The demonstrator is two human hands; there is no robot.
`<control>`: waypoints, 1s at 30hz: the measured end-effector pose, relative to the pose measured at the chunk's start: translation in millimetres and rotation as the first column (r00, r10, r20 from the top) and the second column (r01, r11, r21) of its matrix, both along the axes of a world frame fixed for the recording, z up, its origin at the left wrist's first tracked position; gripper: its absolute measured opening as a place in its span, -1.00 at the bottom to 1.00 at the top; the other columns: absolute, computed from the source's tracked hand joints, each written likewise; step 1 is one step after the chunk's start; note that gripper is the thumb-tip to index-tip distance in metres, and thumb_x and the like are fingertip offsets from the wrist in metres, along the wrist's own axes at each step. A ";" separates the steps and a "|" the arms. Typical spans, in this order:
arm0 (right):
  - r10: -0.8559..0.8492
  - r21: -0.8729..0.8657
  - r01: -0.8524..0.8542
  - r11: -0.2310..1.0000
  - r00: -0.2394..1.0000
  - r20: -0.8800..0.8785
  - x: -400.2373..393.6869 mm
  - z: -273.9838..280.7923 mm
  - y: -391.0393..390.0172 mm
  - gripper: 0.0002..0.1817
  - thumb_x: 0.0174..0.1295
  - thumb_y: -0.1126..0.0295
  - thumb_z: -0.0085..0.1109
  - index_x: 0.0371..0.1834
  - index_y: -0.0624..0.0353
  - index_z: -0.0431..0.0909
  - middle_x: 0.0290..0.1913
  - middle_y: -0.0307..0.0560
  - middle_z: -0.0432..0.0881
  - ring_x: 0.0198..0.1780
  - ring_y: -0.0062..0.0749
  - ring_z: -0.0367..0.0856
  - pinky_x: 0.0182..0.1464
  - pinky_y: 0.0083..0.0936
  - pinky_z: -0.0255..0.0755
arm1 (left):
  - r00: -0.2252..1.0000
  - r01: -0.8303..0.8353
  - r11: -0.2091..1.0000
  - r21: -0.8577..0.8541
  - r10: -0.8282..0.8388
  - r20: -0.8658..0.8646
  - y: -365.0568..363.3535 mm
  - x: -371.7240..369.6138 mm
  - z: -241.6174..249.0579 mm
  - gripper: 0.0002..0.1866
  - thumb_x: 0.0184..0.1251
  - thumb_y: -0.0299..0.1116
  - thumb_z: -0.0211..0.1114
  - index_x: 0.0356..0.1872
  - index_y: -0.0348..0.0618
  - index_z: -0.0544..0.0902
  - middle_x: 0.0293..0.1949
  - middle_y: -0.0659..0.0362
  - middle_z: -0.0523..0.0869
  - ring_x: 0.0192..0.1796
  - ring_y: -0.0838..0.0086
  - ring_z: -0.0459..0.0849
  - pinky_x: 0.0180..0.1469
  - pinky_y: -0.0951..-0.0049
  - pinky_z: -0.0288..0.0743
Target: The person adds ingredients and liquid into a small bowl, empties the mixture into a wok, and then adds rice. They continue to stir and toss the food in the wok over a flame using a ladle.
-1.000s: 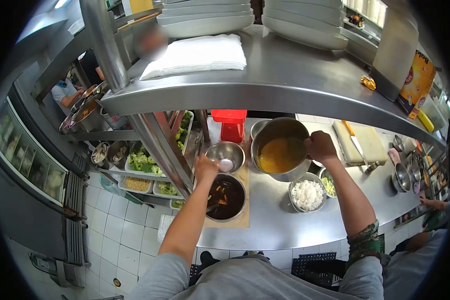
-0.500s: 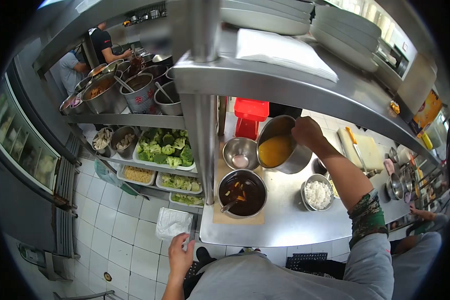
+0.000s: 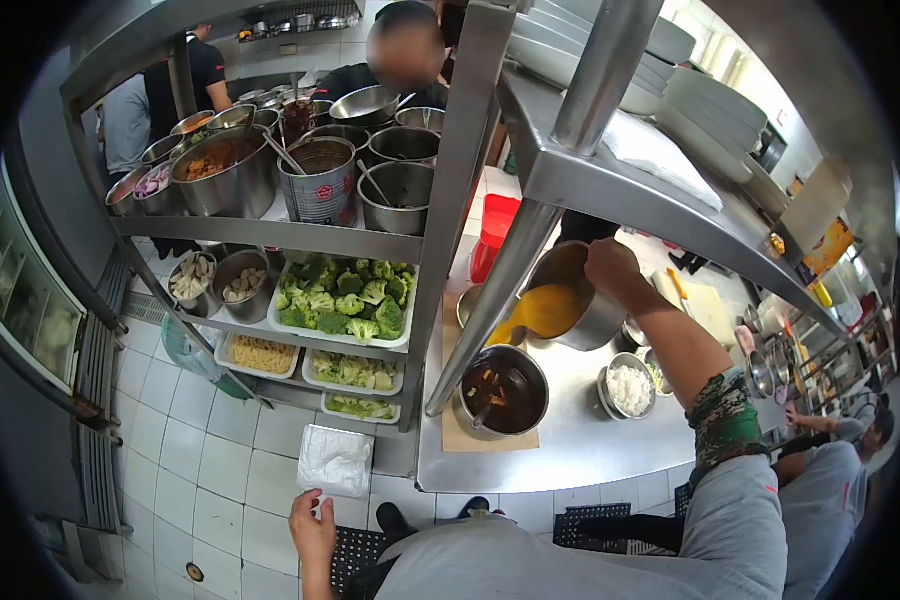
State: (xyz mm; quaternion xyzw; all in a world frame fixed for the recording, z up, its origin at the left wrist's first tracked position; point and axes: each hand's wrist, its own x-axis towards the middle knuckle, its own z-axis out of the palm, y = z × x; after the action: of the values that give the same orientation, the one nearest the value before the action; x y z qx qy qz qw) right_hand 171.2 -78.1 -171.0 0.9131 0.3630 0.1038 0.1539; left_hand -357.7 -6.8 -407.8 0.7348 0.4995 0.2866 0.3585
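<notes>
My right hand [image 3: 613, 270] grips the rim side of a deep metal pot [image 3: 595, 322], tipped to the left over the steel table. Yellow liquid [image 3: 550, 310] runs over its lip, and a slanted post partly hides where it lands. Below stands a metal pot of dark brown sauce [image 3: 508, 390] with yellowish pieces and a ladle in it. Part of a small metal bowl [image 3: 464, 306] shows behind the post. My left hand [image 3: 313, 530] hangs low over the floor, holding nothing, fingers loosely bent and apart, near a plastic-covered white container [image 3: 335, 460].
A bowl of white rice [image 3: 628, 390] and a cutting board [image 3: 705, 310] with an orange-handled knife are on the table. Left shelves hold sauce pots [image 3: 225, 165] and a broccoli tray [image 3: 345, 300]. Plates [image 3: 705, 120] sit overhead. A person [image 3: 405, 50] faces me; others work at left and right.
The view has shifted, showing more of the left shelf and a person behind it. The pot in my right hand has tipped further, and yellow liquid now spills from its lip.
</notes>
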 end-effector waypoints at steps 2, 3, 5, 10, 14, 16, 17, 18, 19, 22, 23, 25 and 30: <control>-0.019 0.021 0.018 1.000 1.000 0.015 1.1 1.1 1.3 -0.81 0.11 0.40 0.04 -0.41 0.14 0.68 -0.28 0.00 0.70 -0.18 -0.27 0.69 -0.17 -0.40 0.59 | 1.000 0.006 1.000 -0.025 -0.007 -0.008 5.4 -7.1 -6.5 -0.77 0.10 -0.45 0.28 -0.22 -0.32 0.58 -0.26 -0.05 0.64 -0.25 0.16 0.63 -0.17 0.30 0.51; -0.008 -0.007 0.008 1.000 0.999 0.039 -0.1 2.8 2.4 -0.82 0.10 0.40 0.05 -0.40 0.14 0.68 -0.29 0.01 0.70 -0.19 -0.27 0.69 -0.18 -0.41 0.59 | 1.000 0.001 0.999 -0.047 -0.002 -0.017 8.0 -10.1 -9.1 -0.78 0.11 -0.45 0.28 -0.22 -0.32 0.58 -0.27 -0.04 0.64 -0.26 0.17 0.64 -0.18 0.30 0.51; -0.013 -0.029 0.014 0.999 0.998 0.063 2.8 2.9 1.3 -0.82 0.10 0.41 0.05 -0.40 0.14 0.68 -0.30 0.01 0.70 -0.20 -0.26 0.69 -0.19 -0.42 0.59 | 1.000 0.013 0.998 -0.069 -0.014 -0.011 11.3 -13.3 -9.2 -0.78 0.11 -0.45 0.28 -0.23 -0.32 0.58 -0.27 -0.04 0.64 -0.27 0.19 0.64 -0.19 0.31 0.51; -0.021 0.050 0.016 0.999 0.995 0.094 1.3 5.5 3.1 -0.82 0.09 0.41 0.06 -0.39 0.14 0.69 -0.28 0.04 0.69 -0.14 -0.21 0.67 -0.09 -0.35 0.53 | 1.000 0.024 0.994 -0.102 -0.024 -0.002 21.1 -20.6 -19.5 -0.79 0.13 -0.44 0.28 -0.23 -0.33 0.58 -0.28 -0.03 0.64 -0.30 0.23 0.65 -0.21 0.33 0.52; 0.086 0.006 -0.091 0.996 0.963 0.256 0.8 7.0 2.0 -0.80 0.07 0.34 0.12 -0.34 0.20 0.63 -0.25 0.09 0.64 -0.12 -0.09 0.62 -0.05 -0.27 0.49 | 0.999 0.053 0.995 -0.081 -0.053 -0.003 27.8 -25.3 -24.9 -0.78 0.18 -0.42 0.25 -0.20 -0.33 0.59 -0.28 -0.01 0.66 -0.30 0.31 0.68 -0.28 0.42 0.53; 0.147 0.018 -0.173 0.985 0.881 0.449 -4.6 11.3 3.0 -0.74 0.17 0.38 0.00 -0.14 0.18 0.60 -0.08 0.12 0.60 0.00 -0.11 0.56 0.10 -0.24 0.39 | 0.998 0.062 0.996 -0.068 -0.062 0.005 31.1 -26.8 -28.2 -0.78 0.19 -0.42 0.25 -0.19 -0.33 0.58 -0.29 -0.01 0.66 -0.30 0.31 0.68 -0.28 0.42 0.53; 0.143 0.020 -0.170 0.985 0.882 0.450 -0.5 9.7 3.5 -0.74 0.17 0.38 0.00 -0.14 0.18 0.60 -0.08 0.12 0.60 0.00 -0.11 0.56 0.10 -0.24 0.39 | 0.998 0.069 0.996 -0.057 -0.069 0.005 32.2 -26.9 -28.6 -0.78 0.18 -0.42 0.25 -0.19 -0.33 0.58 -0.29 -0.01 0.66 -0.31 0.31 0.68 -0.28 0.41 0.53; 0.116 0.083 -0.164 0.983 0.904 0.412 7.2 6.5 4.9 -0.72 0.19 0.37 -0.03 -0.09 0.19 0.57 -0.05 0.13 0.58 0.01 -0.09 0.55 0.09 -0.23 0.39 | 0.997 0.075 0.996 -0.046 -0.075 0.004 33.5 -27.2 -29.1 -0.78 0.18 -0.42 0.25 -0.20 -0.34 0.58 -0.29 -0.01 0.66 -0.31 0.31 0.68 -0.28 0.41 0.53; 0.092 0.145 -0.156 0.977 0.923 0.373 8.2 7.2 6.5 -0.70 0.22 0.36 -0.06 -0.04 0.19 0.53 -0.03 0.14 0.56 0.02 -0.06 0.54 0.09 -0.21 0.38 | 0.997 0.078 0.996 -0.044 -0.078 0.005 34.9 -27.6 -29.8 -0.78 0.18 -0.42 0.25 -0.20 -0.34 0.58 -0.29 -0.01 0.66 -0.31 0.31 0.68 -0.28 0.41 0.53; 0.098 0.178 -0.191 0.965 0.897 0.431 6.1 11.2 8.0 -0.71 0.25 0.36 -0.10 -0.05 0.19 0.53 -0.06 0.10 0.58 0.00 -0.03 0.54 0.07 -0.23 0.39 | 0.998 0.068 0.994 -0.081 -0.068 0.003 37.1 -26.4 -30.1 -0.78 0.18 -0.42 0.25 -0.20 -0.34 0.58 -0.30 0.00 0.66 -0.32 0.32 0.68 -0.28 0.40 0.53; 0.097 0.179 -0.191 0.965 0.897 0.431 6.6 11.9 9.3 -0.71 0.25 0.36 -0.10 -0.05 0.19 0.53 -0.06 0.10 0.58 0.00 -0.03 0.54 0.07 -0.23 0.39 | 0.998 0.064 0.995 -0.080 -0.063 0.015 37.1 -26.0 -28.8 -0.79 0.16 -0.44 0.25 -0.22 -0.35 0.58 -0.30 -0.02 0.66 -0.33 0.28 0.67 -0.26 0.38 0.53; 0.093 0.136 -0.165 0.977 0.900 0.426 10.2 14.0 10.9 -0.73 0.26 0.34 -0.12 -0.11 0.18 0.54 -0.11 0.07 0.59 -0.04 -0.03 0.55 0.05 -0.22 0.39 | 0.998 0.064 0.995 -0.079 -0.062 0.026 38.1 -26.2 -28.0 -0.81 0.15 -0.46 0.25 -0.24 -0.36 0.59 -0.31 -0.03 0.65 -0.33 0.25 0.66 -0.24 0.37 0.53; 0.173 0.338 -0.311 0.888 0.908 0.382 21.4 13.8 13.9 -0.78 0.25 0.36 -0.09 -0.18 0.19 0.52 -0.21 0.05 0.58 -0.13 -0.12 0.56 -0.06 -0.21 0.42 | 0.997 0.072 0.996 -0.056 -0.070 0.028 42.4 -28.8 -31.3 -0.81 0.14 -0.46 0.25 -0.25 -0.36 0.59 -0.32 -0.02 0.64 -0.34 0.26 0.66 -0.26 0.38 0.53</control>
State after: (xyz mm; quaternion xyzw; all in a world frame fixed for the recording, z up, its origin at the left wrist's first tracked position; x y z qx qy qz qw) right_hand 192.6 -64.1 -157.3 0.8398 0.4151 0.3495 0.0144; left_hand -386.5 35.6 -439.2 0.7378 0.4763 0.2689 0.3956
